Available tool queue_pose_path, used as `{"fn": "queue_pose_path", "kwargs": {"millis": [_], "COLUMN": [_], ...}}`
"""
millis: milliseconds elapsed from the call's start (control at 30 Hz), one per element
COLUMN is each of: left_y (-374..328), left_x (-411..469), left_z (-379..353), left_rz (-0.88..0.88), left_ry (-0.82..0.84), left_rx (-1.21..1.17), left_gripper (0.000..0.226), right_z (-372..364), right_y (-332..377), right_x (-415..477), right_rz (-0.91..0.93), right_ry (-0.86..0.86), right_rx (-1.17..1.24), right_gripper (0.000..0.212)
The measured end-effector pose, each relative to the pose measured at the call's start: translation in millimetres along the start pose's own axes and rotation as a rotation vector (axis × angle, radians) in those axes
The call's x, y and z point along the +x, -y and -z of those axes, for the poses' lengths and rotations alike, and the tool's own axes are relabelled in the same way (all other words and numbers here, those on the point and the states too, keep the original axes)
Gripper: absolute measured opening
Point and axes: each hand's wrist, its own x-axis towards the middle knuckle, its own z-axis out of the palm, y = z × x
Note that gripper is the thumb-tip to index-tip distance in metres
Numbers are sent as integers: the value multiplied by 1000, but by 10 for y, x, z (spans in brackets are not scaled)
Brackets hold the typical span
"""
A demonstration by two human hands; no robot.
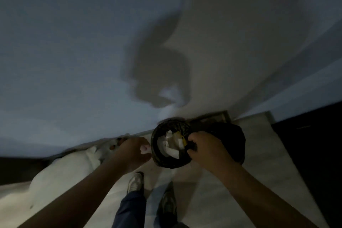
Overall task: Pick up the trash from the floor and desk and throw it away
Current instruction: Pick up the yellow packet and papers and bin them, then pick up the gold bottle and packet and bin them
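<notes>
Two hands are working: right hand (204, 149) gripping the limp, light black plastic trash bag (171, 143) rim; left hand (136, 149) clenched beside it.

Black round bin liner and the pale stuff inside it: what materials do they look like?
The black bin liner looks like thin glossy plastic film: it crumples where the right hand grips its rim and catches dull highlights. The pale trash inside looks like matte crumpled paper or tissue, with one yellow scrap; the frame is too dim to be sure.
</notes>
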Motion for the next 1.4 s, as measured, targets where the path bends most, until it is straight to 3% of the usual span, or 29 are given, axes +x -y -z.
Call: {"fn": "queue_pose_path", "kwargs": {"millis": [267,400,600,1000,1400], "left_y": [-411,-365,18,1103,2034], "left_x": [-1361,-1999,-3019,-5580,-7999], "left_z": [719,875,952,163,-945], "left_rz": [85,165,351,740,1052], "left_ry": [-262,-436,-637,-883,-1053], "left_rx": [-4,-35,-162,-364,-437], "left_gripper": [36,31,40,42,43], "right_z": [894,1068,993,-172,-1721], "right_y": [831,1338,2307,4324,5764], "right_x": [-549,-769,-1179,-2658,-4608], "right_rz": [303,439,653,1103,1408], "right_ry": [46,48,66,235,387], "right_rx": [-17,-22,-15,-236,-349], "right_gripper": [41,44,47,45,44]}}
